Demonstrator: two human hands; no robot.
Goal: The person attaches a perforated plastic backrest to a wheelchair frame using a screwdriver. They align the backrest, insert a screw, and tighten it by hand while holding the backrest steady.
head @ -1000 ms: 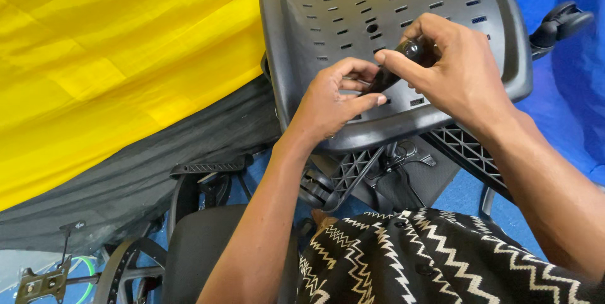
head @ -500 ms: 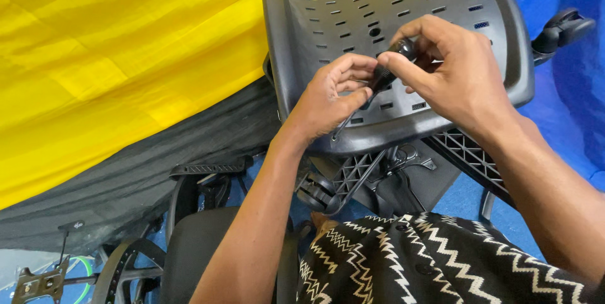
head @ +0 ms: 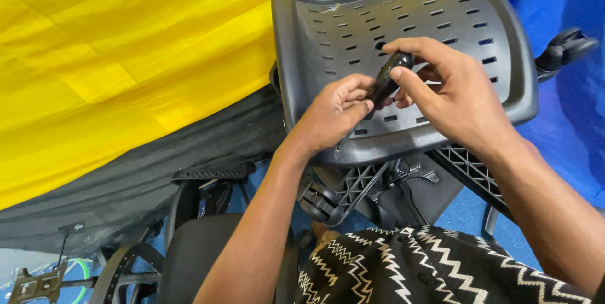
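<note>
Head view, looking down over both forearms; left hand (head: 334,111) raised at centre, wrist bent back, fingers curled inward, fingertips closed lightly round the lower end of a black screwdriver (head: 386,80); thin metal shaft showing just below the left thumb, running down-left, tip lost against the shell, contact point not clear; right hand (head: 457,93) coming in from lower right, forearm stretched diagonally across the frame, palm turned down, thumb and forefinger pinched shut on the top of the rounded handle, other fingers bent loosely behind; both grips closed on the same tool, handle tilted, upper end toward the right; hands nearly touching each other.

Screwdriver held just in front of a grey slotted plastic chair shell (head: 403,26), tipped up with its concave face toward the camera; left hand over the shell's lower rim; black ribbed base frame (head: 469,165) jutting out under the shell, lower right; black armrest pad (head: 567,48) beyond the shell's right edge; yellow cloth (head: 126,58) filling the upper left, dark grey fabric (head: 126,184) beneath it; blue sheet (head: 561,127) at right; zigzag-patterned black and white garment (head: 435,266) at bottom; black caster wheel (head: 129,272) low at left.
</note>
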